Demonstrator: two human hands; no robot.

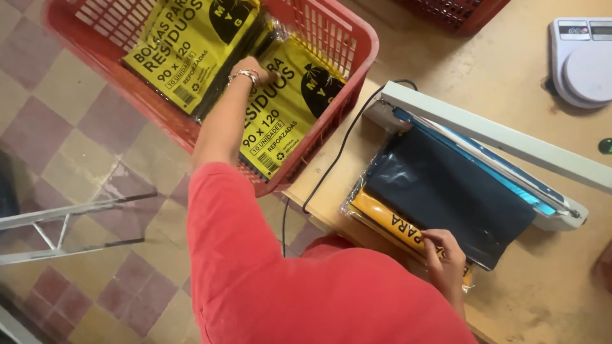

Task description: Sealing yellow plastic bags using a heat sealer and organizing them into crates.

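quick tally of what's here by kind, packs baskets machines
Yellow bag packs: 3, two in the near red basket under the left hand, one on the table under the right hand
Red baskets: 2, counting the far basket
Heat sealer: 1
Scale: 1
Total: 7

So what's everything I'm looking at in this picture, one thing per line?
Basket: one, red plastic, upper left, at the table's edge.
Packs of bags: at least two, yellow with black print, lying in the basket.
Pack on the table: one, black bags with a yellow label in clear wrap, one end under the sealer's bar.
Heat sealer: one, pale grey with a blue strip, on the table.
Cable: one, black, hanging off the table.
Scale: one, white, upper right.
Second basket: one, red, top edge.
Table: one, tan.
Left hand: on a pack in the basket.
Right hand: on the table pack's yellow edge.
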